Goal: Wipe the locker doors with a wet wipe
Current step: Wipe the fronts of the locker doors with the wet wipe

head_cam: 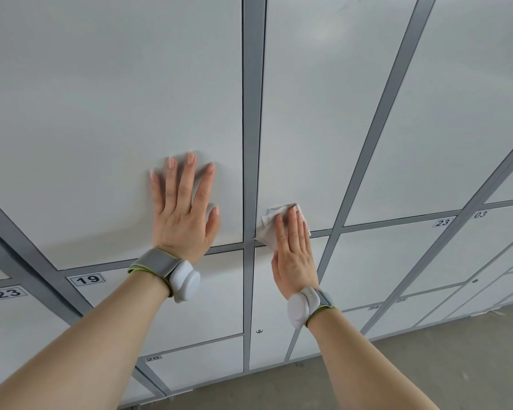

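Wipe [271, 224] pinned under right hand [293, 255], fingers straight, at lower left corner of right door [323, 113], over the rail [397, 221]. Door's long axis runs up from that hand, so next stroke likely goes upward. Left hand [184, 217] lies flat on left door [101, 113], holding nothing.

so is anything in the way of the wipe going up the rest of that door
Nothing visible does. The right hand presses the wipe flat at the lower left corner of the tall door, and the panel above it is bare. The left hand rests flat on the next door, across the grey frame strip.
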`<action>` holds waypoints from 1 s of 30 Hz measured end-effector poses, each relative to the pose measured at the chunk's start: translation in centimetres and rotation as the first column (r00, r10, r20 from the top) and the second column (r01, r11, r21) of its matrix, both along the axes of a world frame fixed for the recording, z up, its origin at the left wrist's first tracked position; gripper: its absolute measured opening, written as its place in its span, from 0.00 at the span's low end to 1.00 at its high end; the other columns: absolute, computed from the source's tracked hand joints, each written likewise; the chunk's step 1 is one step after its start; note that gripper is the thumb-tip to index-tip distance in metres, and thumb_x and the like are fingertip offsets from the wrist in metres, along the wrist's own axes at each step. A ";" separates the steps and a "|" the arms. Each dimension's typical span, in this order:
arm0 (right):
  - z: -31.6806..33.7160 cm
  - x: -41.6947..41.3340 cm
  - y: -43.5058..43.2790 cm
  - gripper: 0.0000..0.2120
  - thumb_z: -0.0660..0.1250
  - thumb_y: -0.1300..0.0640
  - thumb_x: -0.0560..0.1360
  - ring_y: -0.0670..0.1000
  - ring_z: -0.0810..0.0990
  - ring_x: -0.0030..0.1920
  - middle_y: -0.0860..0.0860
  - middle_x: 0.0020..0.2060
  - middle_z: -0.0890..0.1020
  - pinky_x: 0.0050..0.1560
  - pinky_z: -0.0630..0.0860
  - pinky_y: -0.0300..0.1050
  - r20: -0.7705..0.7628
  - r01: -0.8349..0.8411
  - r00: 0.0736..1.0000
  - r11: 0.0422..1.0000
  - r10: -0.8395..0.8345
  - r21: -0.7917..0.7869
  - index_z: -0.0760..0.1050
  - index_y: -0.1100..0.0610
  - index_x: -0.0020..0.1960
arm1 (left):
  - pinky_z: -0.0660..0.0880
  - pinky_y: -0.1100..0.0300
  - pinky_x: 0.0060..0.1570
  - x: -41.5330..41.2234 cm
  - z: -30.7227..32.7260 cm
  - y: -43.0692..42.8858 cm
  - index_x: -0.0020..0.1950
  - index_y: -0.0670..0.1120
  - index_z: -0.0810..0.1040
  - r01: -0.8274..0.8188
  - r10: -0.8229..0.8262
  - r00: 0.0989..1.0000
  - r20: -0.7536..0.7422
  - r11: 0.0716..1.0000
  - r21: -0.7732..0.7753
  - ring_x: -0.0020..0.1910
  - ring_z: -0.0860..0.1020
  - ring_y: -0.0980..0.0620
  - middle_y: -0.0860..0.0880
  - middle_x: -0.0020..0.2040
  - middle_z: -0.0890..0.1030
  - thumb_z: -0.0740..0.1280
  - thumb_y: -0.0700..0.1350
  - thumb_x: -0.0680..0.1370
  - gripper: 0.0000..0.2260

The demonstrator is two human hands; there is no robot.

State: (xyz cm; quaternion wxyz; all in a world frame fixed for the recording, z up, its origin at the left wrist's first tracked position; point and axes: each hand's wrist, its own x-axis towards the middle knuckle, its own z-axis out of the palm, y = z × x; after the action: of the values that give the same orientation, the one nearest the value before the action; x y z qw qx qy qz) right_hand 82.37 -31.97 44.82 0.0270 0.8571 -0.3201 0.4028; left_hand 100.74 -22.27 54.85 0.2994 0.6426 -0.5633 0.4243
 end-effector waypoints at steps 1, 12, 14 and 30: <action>-0.1 -0.2 -0.1 0.33 0.50 0.67 0.72 0.54 0.45 0.78 0.60 0.76 0.52 0.75 0.50 0.53 0.008 0.011 1.000 1.000 -0.011 0.011 0.49 0.61 0.77 | 0.37 0.45 0.73 0.0 0.0 0.0 0.75 0.46 0.55 0.001 -0.001 1.000 -0.002 1.000 -0.003 0.76 0.38 0.48 0.40 0.73 0.54 0.59 0.45 0.75 0.29; 1.7 0.6 -0.2 0.35 0.54 0.66 0.71 0.57 0.42 0.77 0.62 0.76 0.46 0.76 0.41 0.49 0.238 0.106 0.958 0.970 -0.159 0.220 0.45 0.62 0.76 | 0.37 0.46 0.73 0.1 -0.1 -0.1 0.75 0.46 0.55 -0.003 0.003 1.000 0.004 1.000 -0.005 0.76 0.38 0.48 0.40 0.74 0.54 0.59 0.45 0.76 0.28; 2.0 1.0 0.2 0.34 0.51 0.64 0.71 0.60 0.43 0.77 0.63 0.76 0.47 0.76 0.43 0.51 0.253 0.073 0.959 0.973 -0.129 0.219 0.46 0.63 0.76 | 0.37 0.45 0.73 0.1 0.0 -0.1 0.75 0.46 0.55 -0.007 0.007 1.000 0.007 1.000 -0.001 0.76 0.38 0.48 0.40 0.74 0.54 0.59 0.45 0.76 0.28; 1.0 -0.5 1.4 0.35 0.50 0.60 0.71 0.52 0.39 0.77 0.59 0.77 0.51 0.75 0.41 0.56 -0.103 -0.002 0.995 0.999 0.006 0.037 0.49 0.60 0.77 | 0.37 0.45 0.73 -0.1 0.1 0.1 0.75 0.44 0.56 0.000 0.000 1.000 -0.011 1.000 0.007 0.75 0.43 0.41 0.40 0.74 0.54 0.60 0.44 0.75 0.29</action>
State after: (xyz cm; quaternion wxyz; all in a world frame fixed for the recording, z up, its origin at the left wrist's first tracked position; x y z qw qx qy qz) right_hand 81.83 -30.53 45.78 0.0269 0.8777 -0.3238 0.3523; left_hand 100.60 -22.15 54.95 0.3000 0.6461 -0.5632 0.4188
